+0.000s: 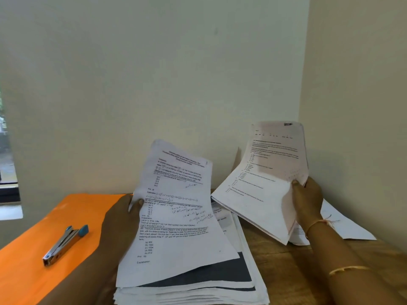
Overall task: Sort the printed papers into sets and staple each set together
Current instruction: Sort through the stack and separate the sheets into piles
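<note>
While each hand lifts its own paper clear of the pile, the two can be read side by side, which seems the reason both are tilted up toward the face. The left hand (130, 208) pinches a single maths sheet (176, 205) by its left edge, thumb on the printed face; the sheet's lower part hangs over the main stack (187, 289) of printed papers, which lies on the wooden worktop (297, 271) directly in front of the person. The right hand (307, 199) grips a thin bundle of sheets (259, 186) at its right edge, thumb on top, fingers behind, raised above the stack's far right corner. I judge this to be the sorting step: a page checked against a set in the making. A stapler (66, 243) lies untouched on an orange sheet (26, 256) to the left, near at hand yet out of the papers' way, so stapling is not yet begun. A few loose sheets (345, 225) lie flat behind the right wrist, near the wall corner, perhaps set aside.
</note>
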The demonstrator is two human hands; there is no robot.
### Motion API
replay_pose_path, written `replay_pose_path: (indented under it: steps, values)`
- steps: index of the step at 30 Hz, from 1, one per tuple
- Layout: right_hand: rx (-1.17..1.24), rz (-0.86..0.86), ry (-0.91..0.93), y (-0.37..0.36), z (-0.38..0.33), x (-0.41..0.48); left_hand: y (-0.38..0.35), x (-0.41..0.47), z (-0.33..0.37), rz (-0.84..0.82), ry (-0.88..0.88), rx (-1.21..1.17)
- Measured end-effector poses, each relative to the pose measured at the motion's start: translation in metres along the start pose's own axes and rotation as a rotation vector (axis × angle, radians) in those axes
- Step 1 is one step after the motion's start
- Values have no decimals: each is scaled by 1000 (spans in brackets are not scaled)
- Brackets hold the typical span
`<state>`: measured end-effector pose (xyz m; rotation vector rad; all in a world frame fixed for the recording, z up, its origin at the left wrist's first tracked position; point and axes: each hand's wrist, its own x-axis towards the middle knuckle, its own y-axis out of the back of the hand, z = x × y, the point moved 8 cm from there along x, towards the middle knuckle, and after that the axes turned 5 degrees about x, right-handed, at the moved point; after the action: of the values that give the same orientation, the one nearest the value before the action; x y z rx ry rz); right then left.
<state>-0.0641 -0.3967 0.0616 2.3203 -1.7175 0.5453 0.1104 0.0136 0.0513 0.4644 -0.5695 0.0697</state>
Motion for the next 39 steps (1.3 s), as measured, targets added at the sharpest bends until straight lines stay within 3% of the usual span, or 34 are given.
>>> replay_pose_path:
  steps: [4, 8, 13, 22, 30, 34, 36, 39]
  values:
    - [3, 45, -34, 8, 5, 2, 1, -1, 7, -3, -11, -78]
    - [158, -48, -122, -5, 5, -5, -2, -3, 10, -33, -4, -95]
    - [387, -349, -381, -49, 6, -33, -7, -5, 9, -59, 14, -88]
    - [273, -819, -427, -114, -8, -107, -15, -10, 3, -103, 80, -171]
    - [446, -928, -575, -121, -6, -117, -20, -9, 6, -140, 136, -314]
    - [391, -970, -503, -126, -10, -122, -21, -8, 9, -141, 153, -367]
    - [345, -874, -485, -120, -6, -107, -20, -7, 9, -104, 130, -310]
    - [383, -663, -495, -98, 9, -64, -14, -4, 6, -59, 73, -22]
